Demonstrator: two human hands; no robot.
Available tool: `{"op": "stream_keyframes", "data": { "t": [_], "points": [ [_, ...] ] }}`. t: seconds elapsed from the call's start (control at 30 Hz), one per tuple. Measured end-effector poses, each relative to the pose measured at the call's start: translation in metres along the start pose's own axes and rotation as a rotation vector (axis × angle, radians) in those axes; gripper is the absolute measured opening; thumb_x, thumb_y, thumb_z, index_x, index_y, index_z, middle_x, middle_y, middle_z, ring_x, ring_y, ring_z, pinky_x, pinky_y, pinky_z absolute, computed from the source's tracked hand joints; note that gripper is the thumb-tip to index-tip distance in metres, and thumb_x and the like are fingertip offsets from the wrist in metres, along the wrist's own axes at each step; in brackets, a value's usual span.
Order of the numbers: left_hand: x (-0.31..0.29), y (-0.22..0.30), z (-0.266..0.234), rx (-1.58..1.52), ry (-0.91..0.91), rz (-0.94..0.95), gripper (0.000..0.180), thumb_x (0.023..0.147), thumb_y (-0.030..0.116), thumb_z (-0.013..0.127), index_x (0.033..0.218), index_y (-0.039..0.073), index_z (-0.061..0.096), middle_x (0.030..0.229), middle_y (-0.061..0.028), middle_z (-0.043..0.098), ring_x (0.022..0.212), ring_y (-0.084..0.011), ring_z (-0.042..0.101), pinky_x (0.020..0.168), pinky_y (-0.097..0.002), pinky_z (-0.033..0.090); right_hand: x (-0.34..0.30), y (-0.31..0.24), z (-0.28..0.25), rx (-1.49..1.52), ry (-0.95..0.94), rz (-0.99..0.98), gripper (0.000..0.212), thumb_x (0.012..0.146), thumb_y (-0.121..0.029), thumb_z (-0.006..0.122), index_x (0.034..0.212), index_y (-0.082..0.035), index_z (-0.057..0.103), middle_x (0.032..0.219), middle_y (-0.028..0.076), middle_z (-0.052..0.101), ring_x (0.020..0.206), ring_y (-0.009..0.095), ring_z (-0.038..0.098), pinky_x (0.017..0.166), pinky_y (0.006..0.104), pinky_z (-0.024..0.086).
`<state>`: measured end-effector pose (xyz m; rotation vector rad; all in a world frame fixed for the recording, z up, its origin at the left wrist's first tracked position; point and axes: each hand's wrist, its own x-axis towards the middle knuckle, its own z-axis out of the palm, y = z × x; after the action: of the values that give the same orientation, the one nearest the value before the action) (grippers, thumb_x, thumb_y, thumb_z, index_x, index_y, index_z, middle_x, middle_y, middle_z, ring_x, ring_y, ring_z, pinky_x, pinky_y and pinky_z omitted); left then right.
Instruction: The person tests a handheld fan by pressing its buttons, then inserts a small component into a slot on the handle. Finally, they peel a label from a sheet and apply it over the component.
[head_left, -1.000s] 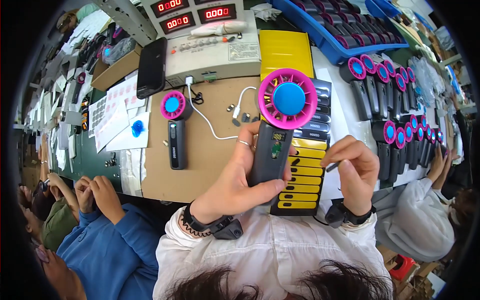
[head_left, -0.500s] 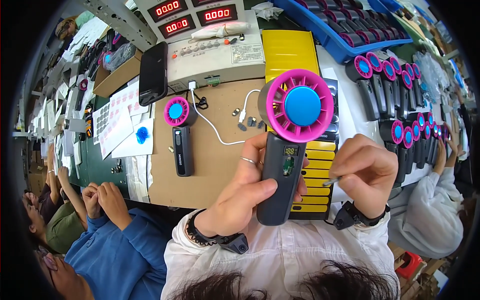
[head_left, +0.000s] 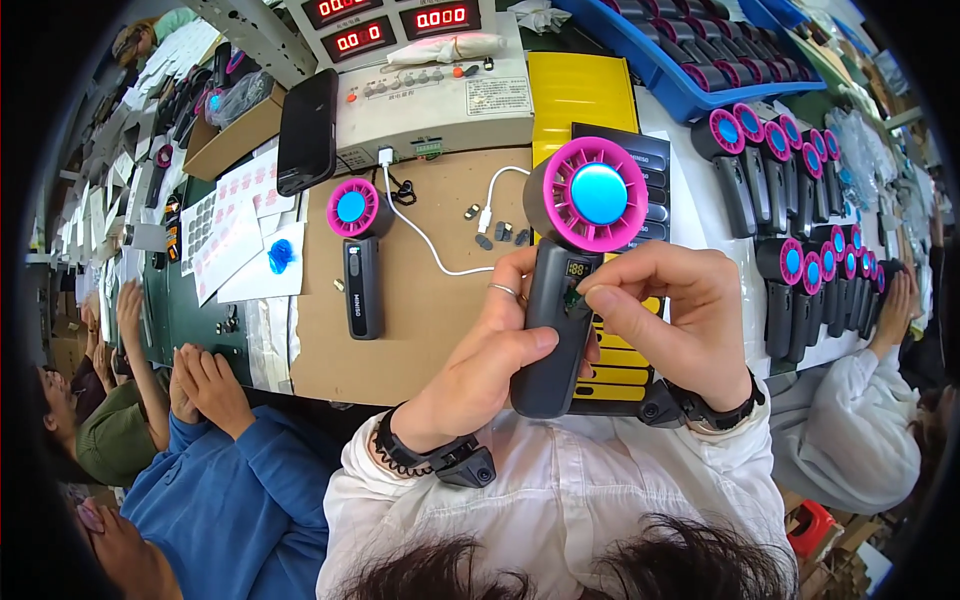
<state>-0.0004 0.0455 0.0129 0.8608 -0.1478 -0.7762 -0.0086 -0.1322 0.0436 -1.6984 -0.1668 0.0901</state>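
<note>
Left hand (head_left: pixel 480 375) clenched round dark grey handheld fan with pink head (head_left: pixel 570 270); right hand (head_left: pixel 680 310) fingers pinching its handle front, above bench (head_left: pixel 420 310).

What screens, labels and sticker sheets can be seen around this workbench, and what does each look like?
Red digit displays: top centre, on the grey test box, dark rectangles with glowing red digits.
Phone: left of that box, black slab, screen dark.
Fan display: on the dark handle in the left hand, small, yellowish.
Sticker sheets: left on the bench, white paper with rows of reddish marks.
Blue label: on white paper.
</note>
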Motion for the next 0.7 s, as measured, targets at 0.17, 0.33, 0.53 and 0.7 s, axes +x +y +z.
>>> {"op": "stream_keyframes", "data": {
  "t": [0.17,0.33,0.53,0.7],
  "points": [
    [0.002,-0.002,0.001,0.012,0.005,-0.012,0.054,0.081,0.01,0.043,0.128,0.008,0.017,0.108,-0.0128,0.044,0.089,-0.0181,0.054,0.078,-0.0328,0.046,0.001,0.007,-0.002,0.019,-0.019,-0.007,0.006,0.079,0.001,0.063,0.083,0.004,0.063,0.075,0.006,0.064,0.064,0.007,0.058,0.06,0.0201,0.046],
    [0.002,-0.005,-0.001,-0.009,-0.002,-0.035,0.054,0.08,0.009,0.043,0.127,0.008,0.017,0.105,-0.0123,0.045,0.088,-0.018,0.055,0.078,-0.0327,0.046,0.001,0.012,-0.001,0.104,-0.03,0.007,0.005,0.08,0.001,0.062,0.085,0.004,0.062,0.075,0.005,0.064,0.065,0.006,0.058,0.061,0.0201,0.046],
    [0.006,-0.011,-0.005,-0.066,-0.018,0.042,0.051,0.084,0.007,0.049,0.127,0.008,0.02,0.105,-0.0117,0.047,0.087,-0.0171,0.055,0.077,-0.0312,0.046,-0.002,0.011,-0.001,0.157,0.042,0.018,0.006,0.082,-0.001,0.061,0.086,0.003,0.061,0.076,0.005,0.063,0.068,0.007,0.058,0.062,0.0208,0.046],
    [0.011,-0.013,-0.002,0.005,0.097,0.264,0.054,0.082,0.003,0.059,0.124,0.009,0.025,0.108,-0.0118,0.049,0.088,-0.0158,0.055,0.077,-0.0306,0.047,-0.007,0.027,0.008,0.288,0.124,-0.054,0.007,0.084,-0.003,0.06,0.088,0.003,0.06,0.079,0.006,0.063,0.069,0.009,0.059,0.064,0.0218,0.047]
  ]
}}
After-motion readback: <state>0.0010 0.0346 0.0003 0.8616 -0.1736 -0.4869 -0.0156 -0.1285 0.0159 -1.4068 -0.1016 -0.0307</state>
